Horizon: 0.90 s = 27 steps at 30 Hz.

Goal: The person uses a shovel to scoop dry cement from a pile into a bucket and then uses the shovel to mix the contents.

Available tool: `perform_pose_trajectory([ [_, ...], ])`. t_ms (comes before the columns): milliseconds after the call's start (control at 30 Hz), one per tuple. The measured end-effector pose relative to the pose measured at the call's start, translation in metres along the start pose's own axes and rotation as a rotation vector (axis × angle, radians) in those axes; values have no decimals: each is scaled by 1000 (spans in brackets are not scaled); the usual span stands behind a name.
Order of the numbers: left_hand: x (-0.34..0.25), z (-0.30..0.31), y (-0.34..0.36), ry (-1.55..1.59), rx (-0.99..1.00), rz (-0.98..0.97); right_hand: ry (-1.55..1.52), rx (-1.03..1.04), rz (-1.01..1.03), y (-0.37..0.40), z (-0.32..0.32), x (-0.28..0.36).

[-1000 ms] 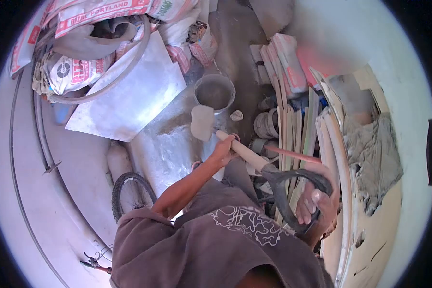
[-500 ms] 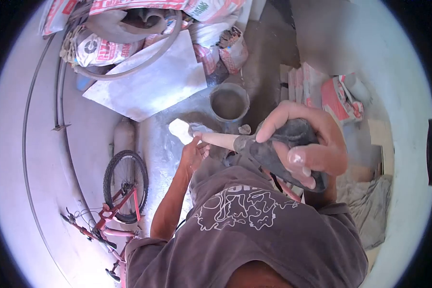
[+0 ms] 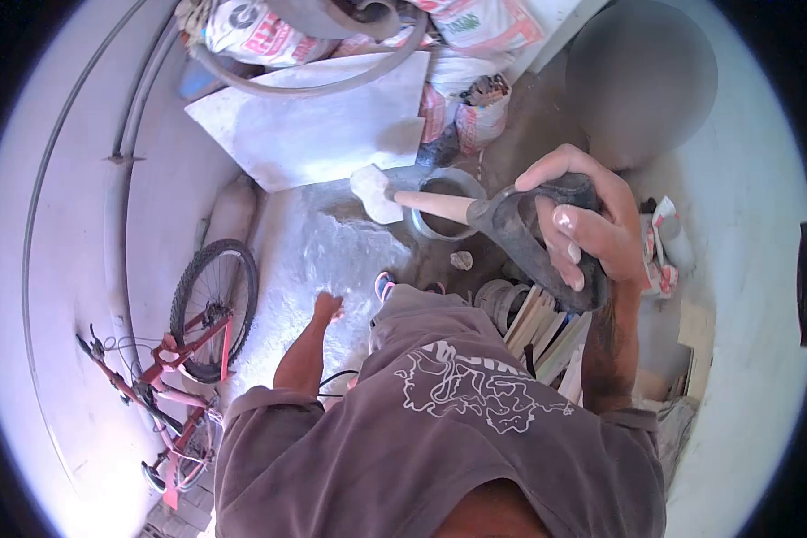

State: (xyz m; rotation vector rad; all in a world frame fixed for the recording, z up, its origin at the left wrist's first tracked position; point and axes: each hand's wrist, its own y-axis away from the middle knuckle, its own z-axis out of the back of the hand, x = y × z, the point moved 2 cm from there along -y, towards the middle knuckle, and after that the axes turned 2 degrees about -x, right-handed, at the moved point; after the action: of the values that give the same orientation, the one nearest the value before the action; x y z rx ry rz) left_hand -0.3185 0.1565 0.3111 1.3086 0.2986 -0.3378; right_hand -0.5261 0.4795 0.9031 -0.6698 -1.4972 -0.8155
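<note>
Right hand (image 3: 592, 220) clasped on the black grip (image 3: 508, 235) of the shovel (image 3: 435, 206), fingers through the loop, held up in front of my shirt (image 3: 439, 448), dark with a white line print. Shovel slants forward and left from that hand, pale shaft, whitish blade (image 3: 378, 194) at the far end. Left hand (image 3: 329, 308) is off the shovel, over the floor (image 3: 341, 247) on my left side, well apart from the shaft; can't tell if it's curled or spread. Below, my trousers (image 3: 439, 314) and a shoe (image 3: 386, 285). Wood strips (image 3: 547, 327) to my right, pale lump (image 3: 461, 260) near the bucket (image 3: 480, 190). Shaft crosses the bucket's mouth in view, blade by its left rim; can't tell if they touch. Bike (image 3: 169, 355) stands on my left by the wall (image 3: 63, 341). Farther off, white board (image 3: 323, 125) tilted, hose (image 3: 309, 90) curving across its upper part, printed sacks (image 3: 480, 25) behind, small sack (image 3: 482, 121) with its top open just right of the board
</note>
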Motion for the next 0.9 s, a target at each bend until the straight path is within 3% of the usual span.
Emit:
perform_pose_trajectory([
  [100,51,11,7,-7,76,38,-16,-37,-34,-32,-15,-15],
  [300,53,16,48,157,99,1,106,27,-20,-112,-32,-54],
  [500,54,-9,39,676,114,-55,228,162,-48,-192,-44,-94],
  [667,62,-36,43,671,-33,4,437,198,-73,-247,-36,-125],
  [767,93,-62,21,974,23,63,540,185,-96,-277,-27,-143],
  [800,75,-65,34,730,-108,109,568,188,-103,-286,-23,-148],
  [867,124,-104,-17,960,-5,66,605,218,-128,-310,-14,-157],
  [900,131,-117,-22,755,-65,-157,630,262,-101,-320,-13,-162],
])
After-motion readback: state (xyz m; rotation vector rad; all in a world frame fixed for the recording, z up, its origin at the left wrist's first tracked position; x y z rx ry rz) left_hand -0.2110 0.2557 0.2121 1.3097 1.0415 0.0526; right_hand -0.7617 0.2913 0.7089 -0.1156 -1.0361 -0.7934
